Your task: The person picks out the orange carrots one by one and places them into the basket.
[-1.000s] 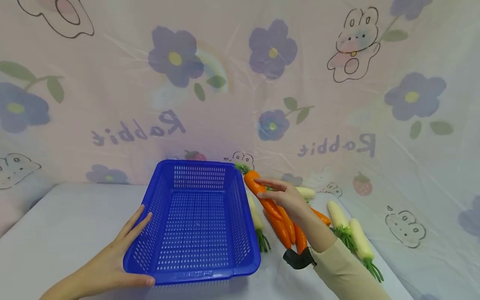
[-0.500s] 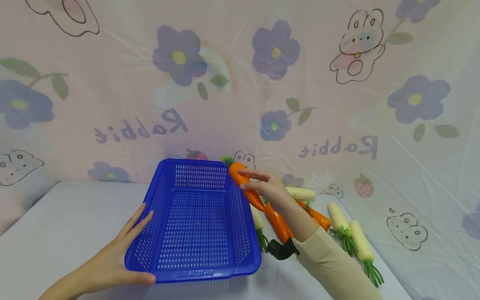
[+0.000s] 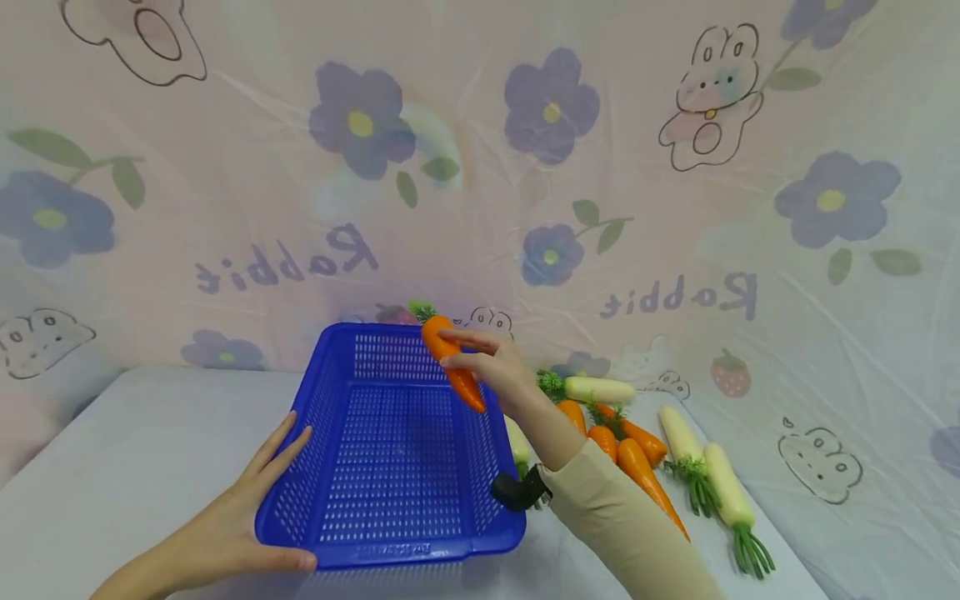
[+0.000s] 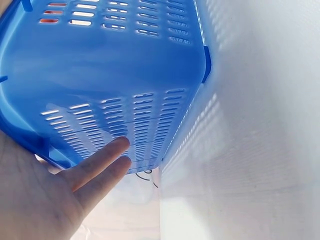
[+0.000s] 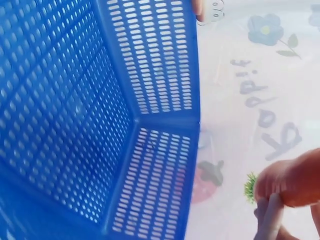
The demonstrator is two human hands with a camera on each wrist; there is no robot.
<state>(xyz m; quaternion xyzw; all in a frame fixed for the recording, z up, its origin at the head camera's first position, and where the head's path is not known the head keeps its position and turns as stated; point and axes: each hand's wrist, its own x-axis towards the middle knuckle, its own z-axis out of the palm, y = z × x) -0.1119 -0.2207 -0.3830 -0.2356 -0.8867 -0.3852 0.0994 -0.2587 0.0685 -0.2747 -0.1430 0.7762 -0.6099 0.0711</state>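
An orange carrot (image 3: pixel 466 388) with a green tuft is pinched between the thumb and fingers of my right hand (image 3: pixel 498 362). It is held tilted above the right side of a blue plastic basket (image 3: pixel 390 551) with slotted walls. In the right wrist view the carrot (image 5: pixel 297 180) shows beyond the basket's rim. My left hand (image 3: pixel 217 521) lies at the basket's near left corner, its fingers spread and fairly straight along the left side, its thumb along the near edge. From the left wrist, two straight fingers (image 4: pixel 102 162) show against the basket's slotted wall.
Right of the basket lie several carrots (image 3: pixel 647 479), partly behind my right arm. White radishes (image 3: pixel 726 483) with green stems lie at the table's right, another (image 3: pixel 600 389) farther back. One more radish (image 3: pixel 517 442) is half hidden beside the basket. A patterned curtain (image 3: pixel 480 167) hangs behind the table.
My right hand has carried the carrot leftward from the pile to above the basket's right side, uncovering more carrots behind it. My left hand has stayed at the basket's left side.
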